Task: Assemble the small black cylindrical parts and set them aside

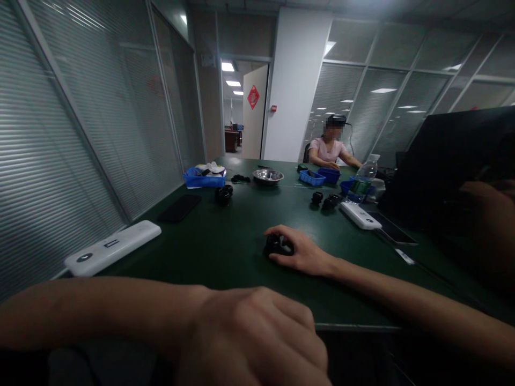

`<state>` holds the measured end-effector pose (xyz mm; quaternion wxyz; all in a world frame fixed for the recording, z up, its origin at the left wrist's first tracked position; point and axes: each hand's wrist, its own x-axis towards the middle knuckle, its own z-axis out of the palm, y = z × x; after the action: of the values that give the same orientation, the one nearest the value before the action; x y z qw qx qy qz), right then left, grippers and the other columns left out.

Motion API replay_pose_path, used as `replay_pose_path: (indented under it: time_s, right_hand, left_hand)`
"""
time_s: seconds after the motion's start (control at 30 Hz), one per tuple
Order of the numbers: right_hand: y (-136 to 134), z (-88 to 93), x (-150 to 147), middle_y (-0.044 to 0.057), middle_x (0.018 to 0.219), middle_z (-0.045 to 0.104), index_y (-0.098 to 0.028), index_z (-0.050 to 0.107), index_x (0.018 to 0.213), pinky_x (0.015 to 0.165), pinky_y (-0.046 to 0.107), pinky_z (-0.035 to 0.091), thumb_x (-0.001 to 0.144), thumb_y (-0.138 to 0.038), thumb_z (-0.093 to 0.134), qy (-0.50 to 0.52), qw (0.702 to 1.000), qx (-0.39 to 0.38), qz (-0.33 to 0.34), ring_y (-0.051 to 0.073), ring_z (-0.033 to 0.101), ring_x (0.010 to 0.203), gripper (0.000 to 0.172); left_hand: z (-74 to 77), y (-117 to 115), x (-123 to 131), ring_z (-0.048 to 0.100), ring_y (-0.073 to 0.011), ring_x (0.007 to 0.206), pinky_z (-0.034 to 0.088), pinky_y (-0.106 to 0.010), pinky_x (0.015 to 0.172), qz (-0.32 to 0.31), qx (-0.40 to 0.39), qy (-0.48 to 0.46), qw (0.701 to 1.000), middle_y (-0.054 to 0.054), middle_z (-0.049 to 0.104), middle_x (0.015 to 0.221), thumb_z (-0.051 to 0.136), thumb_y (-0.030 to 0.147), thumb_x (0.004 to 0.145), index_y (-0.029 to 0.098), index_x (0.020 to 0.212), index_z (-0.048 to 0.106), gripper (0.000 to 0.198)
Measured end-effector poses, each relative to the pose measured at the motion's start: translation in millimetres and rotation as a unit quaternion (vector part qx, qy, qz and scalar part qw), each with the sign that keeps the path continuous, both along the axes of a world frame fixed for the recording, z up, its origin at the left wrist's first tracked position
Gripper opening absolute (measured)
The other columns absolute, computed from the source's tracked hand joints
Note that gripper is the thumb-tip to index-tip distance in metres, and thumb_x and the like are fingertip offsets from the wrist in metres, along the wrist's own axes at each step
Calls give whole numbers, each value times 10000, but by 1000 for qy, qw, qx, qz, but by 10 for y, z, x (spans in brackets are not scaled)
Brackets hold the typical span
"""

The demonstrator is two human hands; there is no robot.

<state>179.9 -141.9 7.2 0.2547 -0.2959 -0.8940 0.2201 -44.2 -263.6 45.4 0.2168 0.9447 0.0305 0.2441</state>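
My right hand (pixel 300 250) rests on the green table (pixel 225 241), its thumb and fingers curved round a small black object (pixel 277 244). My left hand (pixel 257 338) is close to the camera at the bottom middle, in front of the table's near edge. Its back faces up and its fingers are bent down. The fingertips are hidden, so anything under them cannot be seen.
A white device (pixel 115 247) lies at the left, near a dark flat pad (pixel 179 208). Further back are a blue basket (pixel 205 179), black parts (pixel 223 194), a metal bowl (pixel 268 177) and a bottle (pixel 363 177). A person (pixel 329 150) sits across the table.
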Motion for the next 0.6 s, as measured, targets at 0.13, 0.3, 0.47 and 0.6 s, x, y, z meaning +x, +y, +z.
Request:
replay_pose_path:
  time_s: [0.13,0.3,0.47,0.6]
  right_hand:
    - [17,-25,18,64,1131,662,-219,643,1199,865,364,542,892,-409,785,50,998,46,-18,210,627,967,389]
    - [-3,-2,25,62,1106,643,-227,660,1148,836,348,529,957,-317,698,57,997,59,2,205,616,960,214]
    - [-32,35,16,70,1162,633,-234,637,1217,859,363,531,961,-314,695,62,996,65,12,215,620,1005,275]
    - [-47,44,20,74,1140,635,-227,654,1189,868,372,539,978,-326,677,49,996,71,6,214,621,992,234]
  left_hand:
    - [100,414,-24,636,-187,685,528,-338,711,40,6,-207,978,-23,656,747,534,134,788,239,882,590,151]
    - [-204,1000,-128,586,-197,862,496,-342,780,298,-82,-106,945,-55,619,996,574,237,897,194,1080,567,188]
    - [-416,1157,-149,601,-257,989,502,-400,872,306,-115,53,944,-86,623,1127,718,508,878,205,1255,565,507]
    - [-417,1191,-128,592,-277,1012,490,-409,875,318,-81,74,942,-93,621,1120,769,604,834,191,1197,622,570]
